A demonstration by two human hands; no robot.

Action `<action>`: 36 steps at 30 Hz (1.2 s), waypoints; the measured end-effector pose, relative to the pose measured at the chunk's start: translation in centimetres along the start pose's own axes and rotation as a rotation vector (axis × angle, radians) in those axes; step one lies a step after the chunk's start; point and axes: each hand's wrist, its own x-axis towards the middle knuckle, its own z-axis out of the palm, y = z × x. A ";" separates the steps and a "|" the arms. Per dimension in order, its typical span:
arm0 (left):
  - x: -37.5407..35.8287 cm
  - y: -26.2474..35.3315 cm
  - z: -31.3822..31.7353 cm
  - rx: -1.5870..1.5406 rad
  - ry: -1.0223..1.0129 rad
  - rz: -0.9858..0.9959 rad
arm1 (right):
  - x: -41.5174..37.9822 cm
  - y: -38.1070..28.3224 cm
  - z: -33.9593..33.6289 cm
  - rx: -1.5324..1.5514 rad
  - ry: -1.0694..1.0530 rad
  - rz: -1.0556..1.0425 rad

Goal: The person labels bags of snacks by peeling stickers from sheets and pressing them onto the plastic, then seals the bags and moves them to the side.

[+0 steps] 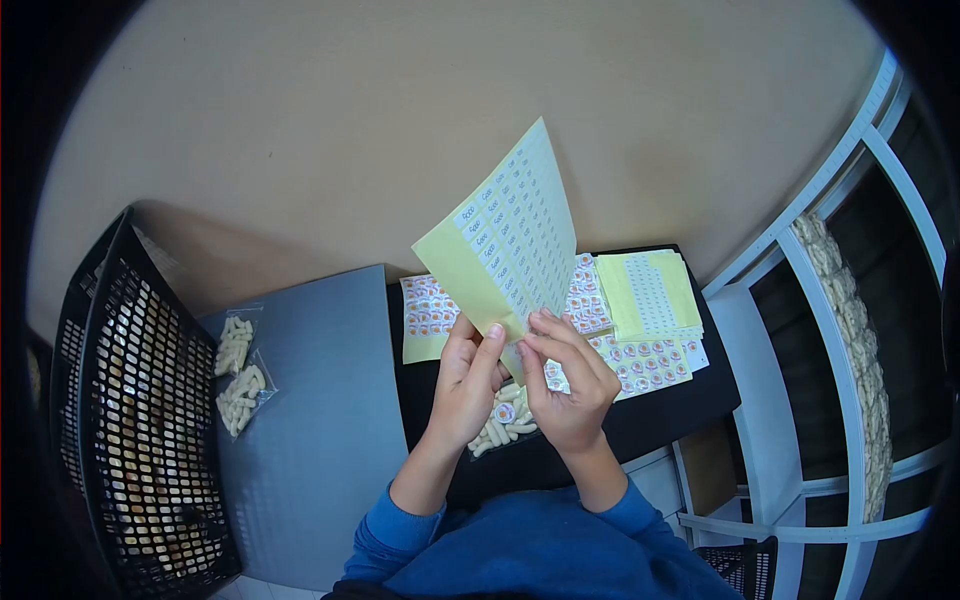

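A yellow sheet with rows of small white printed labels is held up over the black surface. My left hand grips its lower edge, thumb on the front. My right hand is at the sheet's lower right corner, its thumb and index finger pinched together there. Below the hands lies a clear bag of pale, stick-like pieces with a round sticker on it. Part of this bag is hidden behind my right hand.
Round-sticker sheets and a stack of yellow label sheets lie on the black surface. Two filled bags rest on the grey board, beside a black basket. A white metal rack stands right.
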 end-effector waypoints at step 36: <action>1.0 -8.2 -9.3 1.386 -0.511 -0.666 | -8.8 23.5 -10.0 -0.388 0.496 0.767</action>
